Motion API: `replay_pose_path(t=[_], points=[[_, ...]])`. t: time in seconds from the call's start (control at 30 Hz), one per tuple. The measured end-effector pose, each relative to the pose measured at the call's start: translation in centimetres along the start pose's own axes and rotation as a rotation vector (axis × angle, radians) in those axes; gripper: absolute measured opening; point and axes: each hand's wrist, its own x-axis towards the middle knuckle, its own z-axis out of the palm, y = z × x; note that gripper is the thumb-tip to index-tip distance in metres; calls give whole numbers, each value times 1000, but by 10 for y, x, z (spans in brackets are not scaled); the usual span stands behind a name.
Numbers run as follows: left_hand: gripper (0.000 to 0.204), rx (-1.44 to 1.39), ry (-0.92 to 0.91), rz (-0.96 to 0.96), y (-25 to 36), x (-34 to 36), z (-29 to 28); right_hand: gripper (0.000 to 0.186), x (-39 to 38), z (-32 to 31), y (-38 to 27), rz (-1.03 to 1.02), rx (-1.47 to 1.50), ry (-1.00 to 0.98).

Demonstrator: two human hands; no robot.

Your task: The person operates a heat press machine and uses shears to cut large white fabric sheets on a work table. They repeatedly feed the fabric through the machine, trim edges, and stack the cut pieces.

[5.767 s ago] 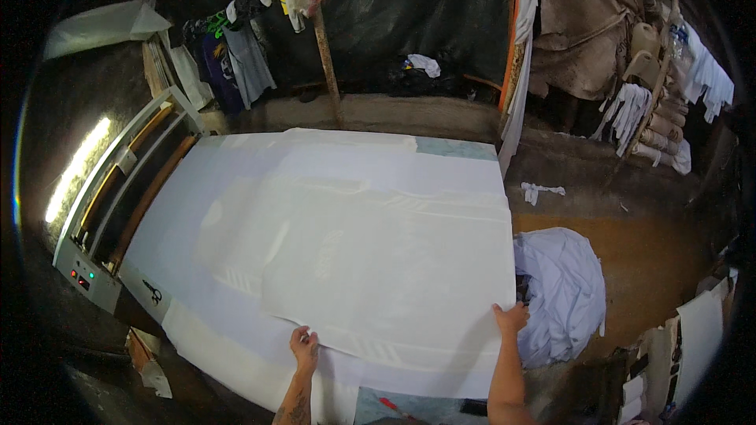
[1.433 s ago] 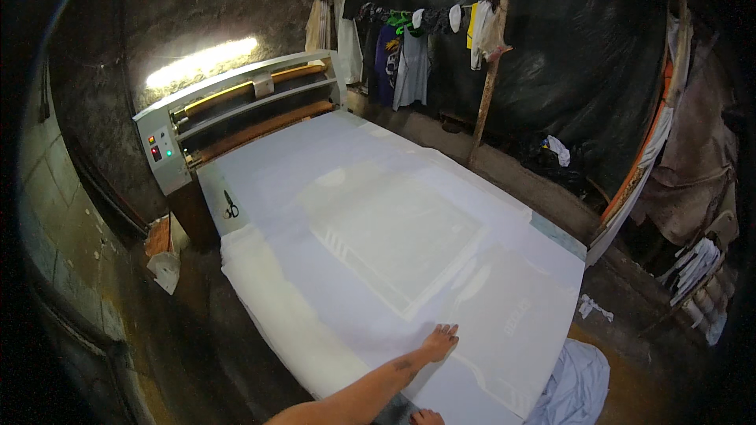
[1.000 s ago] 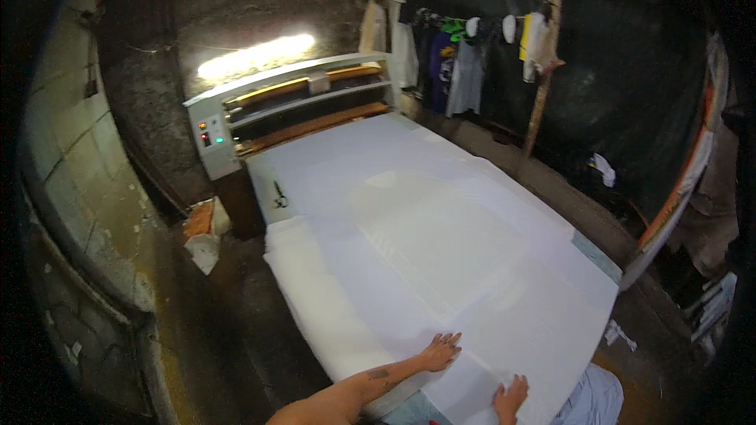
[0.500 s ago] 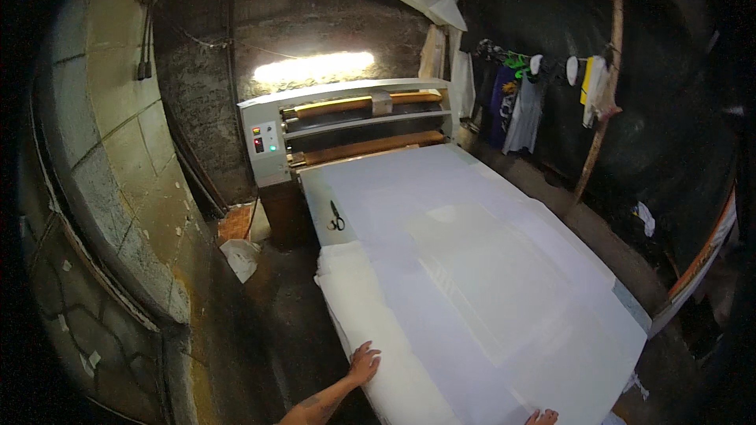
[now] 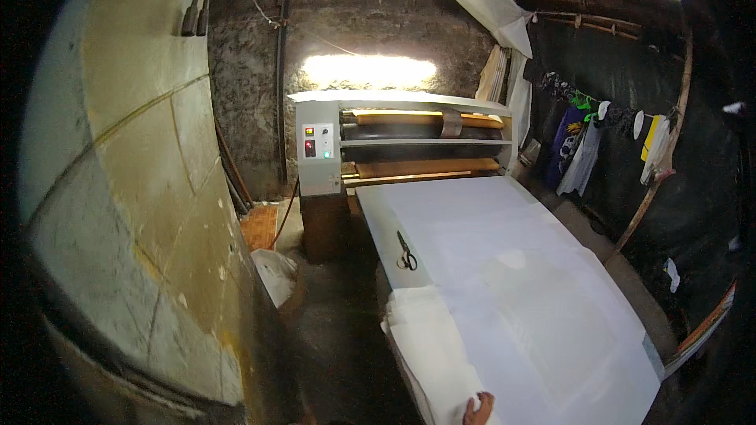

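My left hand [image 5: 478, 410] shows at the lower edge, cut off at the wrist. It rests on the white cloth, with its fingers slightly bent and apart. Under and beside it, folded white cloth [image 5: 428, 330] lies in layers along the table's left side and hangs over the edge. A broad pale sheet [image 5: 465, 220] covers most of the long table, with a greyer rectangular patch [image 5: 551, 315] on it. Black-handled scissors [image 5: 406, 253] lie on the bare strip of tabletop [image 5: 379, 216] beyond the folded cloth. My right hand is out of view.
A grey roller machine [image 5: 319, 169] with a lit control panel stands at the table's far end. At left rises a block wall [image 5: 157, 173]; a white sack [image 5: 276, 274] sits on the floor. Clothes [image 5: 579, 149] hang on a line at right, near a wooden pole [image 5: 650, 189].
The view has swung left, so the table and machine appear farther right and lower. My right hand and left forearm have gone out of the picture.
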Motion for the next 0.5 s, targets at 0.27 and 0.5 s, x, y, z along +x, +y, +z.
replay_pose_path(t=[0.27,0.5], points=[[28,-143,-31,63,71,84,-97,25,116,153,-110,-232,210,-169],[27,-233,-120,126,138,203,-170,31,239,271,-114,-117,252,-173]])
